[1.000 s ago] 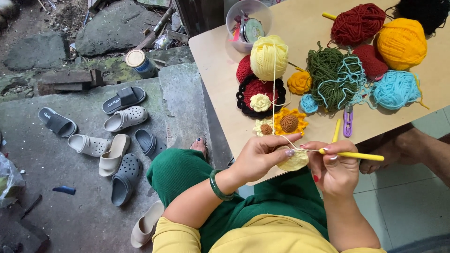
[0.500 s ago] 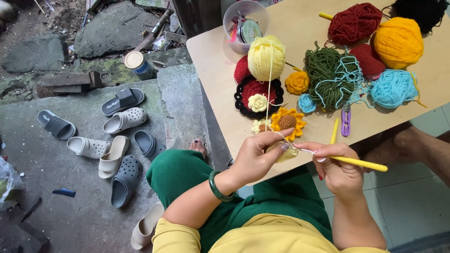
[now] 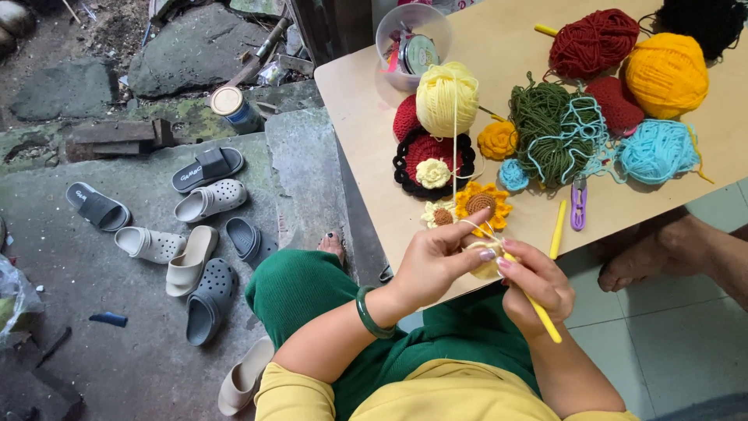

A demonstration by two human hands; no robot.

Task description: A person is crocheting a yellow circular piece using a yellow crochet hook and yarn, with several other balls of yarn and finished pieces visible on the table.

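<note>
Pale yellow crochet piece pinched between both hands at the near edge of the wooden table.

Soft, feather-light and floppy by the look of it, this little piece would crush or unravel before it broke, so it seems best taken by its rim, as the left hand does with thumb and fingertips closed on it. The right hand is curled around a slim yellow crochet hook, stiff and smooth, its tip buried in the work. A thin strand runs taut from the piece up to the pale yellow yarn ball, fuzzy and round. Just beyond the fingers lies a finished sunflower with a ridged brown centre; green, orange and turquoise yarn balls sit loose behind.
</note>
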